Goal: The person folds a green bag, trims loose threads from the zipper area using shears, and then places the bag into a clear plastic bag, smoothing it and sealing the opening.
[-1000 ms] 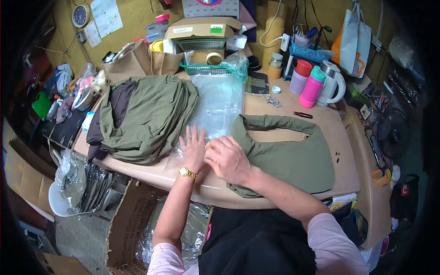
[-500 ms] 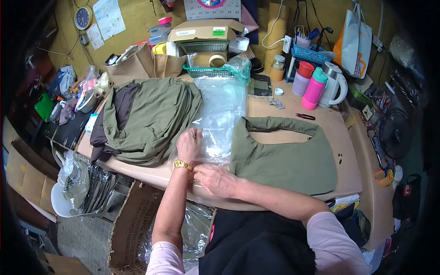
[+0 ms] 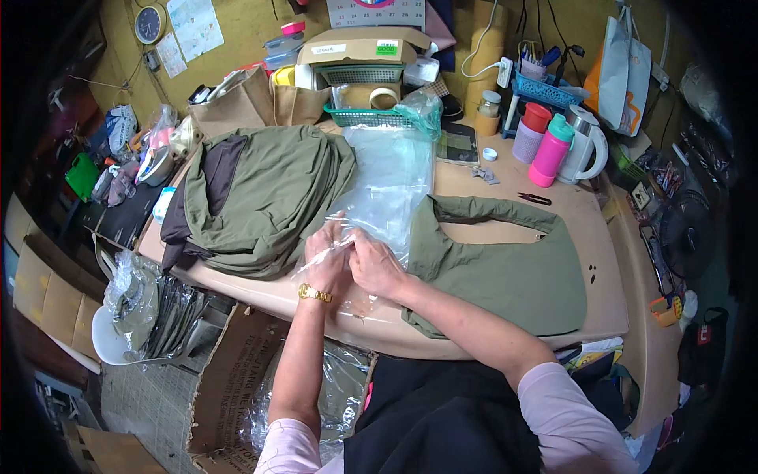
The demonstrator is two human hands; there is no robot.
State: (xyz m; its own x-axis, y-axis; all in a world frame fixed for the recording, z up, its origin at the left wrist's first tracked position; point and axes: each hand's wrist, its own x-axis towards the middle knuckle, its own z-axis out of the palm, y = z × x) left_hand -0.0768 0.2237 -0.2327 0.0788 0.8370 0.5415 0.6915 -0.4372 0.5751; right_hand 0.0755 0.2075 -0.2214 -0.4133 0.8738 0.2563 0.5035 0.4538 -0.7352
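Note:
Clear plastic bags (image 3: 388,170) lie in a flat stack at the middle of the table. My left hand (image 3: 324,257), with a gold watch at the wrist, grips the near edge of a clear plastic bag. Close beside it, my right hand (image 3: 373,265) pinches the same edge, which is bunched and raised between the hands. An olive green shoulder bag (image 3: 505,280) lies flat to the right of my right hand. To the left sits a pile of olive green bags (image 3: 268,201) with a dark brown part.
Thread snips (image 3: 534,198), a pink bottle (image 3: 550,154) and a kettle (image 3: 584,146) stand or lie at the back right. Behind the plastic stack is a green basket (image 3: 367,117) with a tape roll. An open cardboard box (image 3: 237,379) stands below the table's front edge.
Both hands have moved up off the table's front edge, and the right hand has come up beside the left. The plastic bag's near edge is now lifted and gathered between them.

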